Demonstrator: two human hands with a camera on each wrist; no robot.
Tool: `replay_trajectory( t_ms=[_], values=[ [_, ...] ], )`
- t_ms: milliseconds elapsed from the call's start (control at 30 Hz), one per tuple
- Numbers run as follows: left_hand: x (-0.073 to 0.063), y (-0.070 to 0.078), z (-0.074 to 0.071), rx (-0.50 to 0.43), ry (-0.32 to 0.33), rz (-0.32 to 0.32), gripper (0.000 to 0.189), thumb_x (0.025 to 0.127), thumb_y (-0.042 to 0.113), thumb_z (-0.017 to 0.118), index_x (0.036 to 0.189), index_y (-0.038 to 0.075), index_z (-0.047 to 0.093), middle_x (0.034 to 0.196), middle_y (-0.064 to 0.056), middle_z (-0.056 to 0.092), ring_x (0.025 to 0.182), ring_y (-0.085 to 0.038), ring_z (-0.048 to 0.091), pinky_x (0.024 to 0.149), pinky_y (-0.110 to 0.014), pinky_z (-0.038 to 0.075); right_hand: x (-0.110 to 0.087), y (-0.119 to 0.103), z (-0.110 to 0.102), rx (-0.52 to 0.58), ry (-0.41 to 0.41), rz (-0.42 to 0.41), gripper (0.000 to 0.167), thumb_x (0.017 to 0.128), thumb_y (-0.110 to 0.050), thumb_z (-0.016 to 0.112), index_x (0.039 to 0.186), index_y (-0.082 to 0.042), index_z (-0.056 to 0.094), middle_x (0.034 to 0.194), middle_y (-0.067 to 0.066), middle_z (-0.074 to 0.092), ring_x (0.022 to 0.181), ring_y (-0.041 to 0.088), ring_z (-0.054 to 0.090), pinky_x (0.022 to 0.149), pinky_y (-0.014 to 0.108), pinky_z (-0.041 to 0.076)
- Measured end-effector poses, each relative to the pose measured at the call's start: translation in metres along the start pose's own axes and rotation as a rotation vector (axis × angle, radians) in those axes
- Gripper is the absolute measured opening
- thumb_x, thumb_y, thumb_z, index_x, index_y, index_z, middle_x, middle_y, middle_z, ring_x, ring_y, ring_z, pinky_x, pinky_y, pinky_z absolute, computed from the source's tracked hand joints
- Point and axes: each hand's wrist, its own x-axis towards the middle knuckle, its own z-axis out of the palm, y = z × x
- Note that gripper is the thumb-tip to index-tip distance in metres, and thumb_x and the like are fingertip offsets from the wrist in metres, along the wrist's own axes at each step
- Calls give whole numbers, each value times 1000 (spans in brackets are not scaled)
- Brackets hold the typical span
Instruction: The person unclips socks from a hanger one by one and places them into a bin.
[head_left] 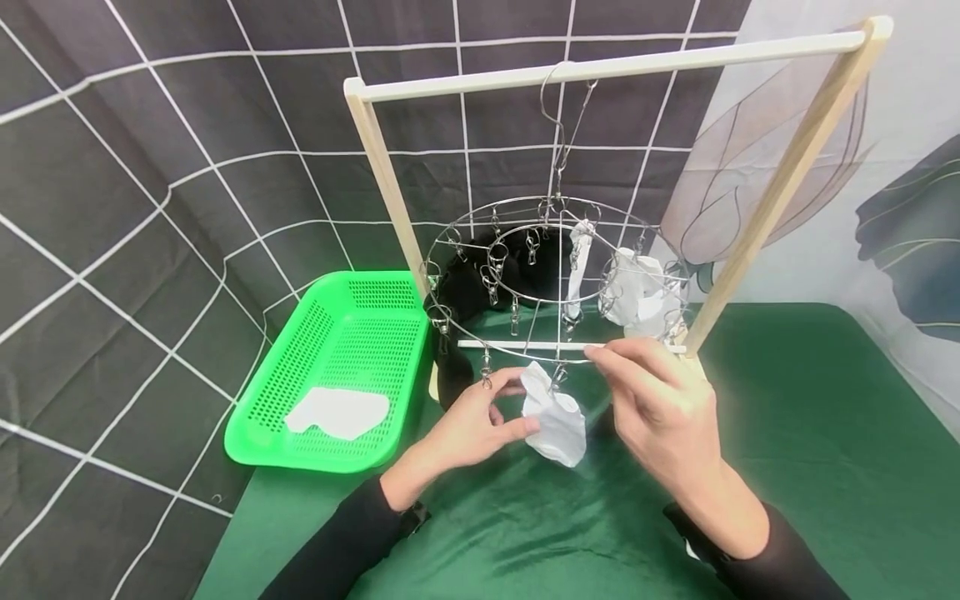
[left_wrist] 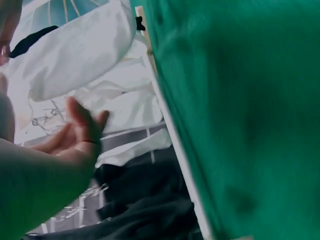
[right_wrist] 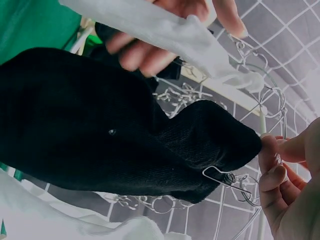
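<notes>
A round wire sock hanger (head_left: 525,302) with many clips hangs in front of me. My right hand (head_left: 663,408) pinches its outer ring at the near right side; the right wrist view shows thumb and finger on the wire. Close to those fingers hangs a black sock (right_wrist: 75,130), held by a metal clip (right_wrist: 227,179). A white sock (head_left: 555,421) hangs from a clip at the ring's near edge. Beside that sock is my left hand (head_left: 476,425), its fingers spread and relaxed and the thumb right at the fabric. In the left wrist view this hand is partly blurred.
A green basket (head_left: 322,292) at the left holds a white sock (head_left: 337,412). The hanger hooks onto a wooden rack (head_left: 465,82). More black socks (head_left: 461,292) and white socks (head_left: 637,292) hang around the far side, above a green tablecloth (head_left: 817,433).
</notes>
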Motion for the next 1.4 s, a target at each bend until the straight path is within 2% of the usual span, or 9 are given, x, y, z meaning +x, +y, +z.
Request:
replay_trajectory(
  t_ms=[133, 267, 400, 600, 833, 933, 1133, 1233, 1400],
  values=[
    [9, -1, 9, -289, 23, 64, 50, 86, 31, 70, 131, 15, 53, 117, -3, 63, 106, -12, 62, 74, -29, 55, -1, 0, 1, 7, -4, -2, 20, 78, 2, 64, 89, -8, 77, 75, 4, 67, 60, 19, 57, 59, 31, 31],
    [13, 7, 20, -467, 106, 121, 30, 84, 8, 71, 112, 2, 62, 100, -14, 68, 88, -15, 67, 73, -35, 57, -3, 1, 1, 17, -7, 0, 23, 77, 3, 66, 92, -10, 77, 77, 3, 68, 60, 18, 58, 61, 32, 33],
    [10, 25, 19, -480, 197, 144, 14, 83, 0, 70, 96, -3, 65, 85, -15, 67, 73, -10, 66, 62, -32, 57, -5, 2, 2, 24, -3, 1, 25, 74, 4, 68, 92, -11, 78, 79, 2, 68, 60, 16, 58, 61, 30, 34],
    [5, 39, 14, -436, 222, 185, 8, 83, 0, 70, 89, -3, 66, 78, -13, 67, 65, -6, 62, 54, -30, 55, -2, -1, 1, 32, 13, 5, 16, 81, -4, 68, 94, -8, 77, 83, 6, 70, 59, 15, 59, 60, 26, 38],
    [3, 41, 15, -427, 216, 194, 7, 82, 1, 71, 89, 0, 68, 78, -13, 67, 62, -5, 58, 51, -25, 51, -1, -7, -3, 165, 240, 7, 8, 76, -3, 71, 79, 4, 72, 73, 15, 68, 57, 15, 53, 59, 16, 42],
    [2, 42, 16, -421, 212, 205, 7, 83, 1, 71, 89, 0, 67, 79, -12, 67, 64, -5, 58, 52, -25, 51, -4, -8, -6, 206, 113, 15, 11, 79, -6, 69, 78, 4, 70, 69, 10, 66, 55, 11, 52, 55, 16, 41],
    [3, 44, 16, -402, 208, 235, 7, 83, 0, 70, 88, 0, 66, 78, -13, 66, 66, -4, 59, 55, -27, 53, -14, -14, -4, 238, -178, 123, 26, 78, -8, 75, 101, 1, 70, 87, 8, 68, 52, 4, 49, 47, 13, 39],
    [3, 44, 16, -401, 206, 245, 6, 84, 0, 69, 88, 0, 65, 78, -12, 65, 66, -4, 59, 55, -27, 54, -14, -16, 1, 273, -227, 162, 32, 73, -1, 78, 104, -4, 71, 93, 8, 70, 52, 2, 46, 48, 11, 37],
    [4, 46, 16, -408, 198, 237, 6, 85, 1, 69, 89, 0, 66, 81, -13, 66, 68, -5, 61, 56, -30, 55, -13, -19, 9, 356, -205, 214, 30, 68, 11, 76, 93, -4, 74, 86, 8, 71, 55, 5, 46, 49, 12, 35]
  ],
)
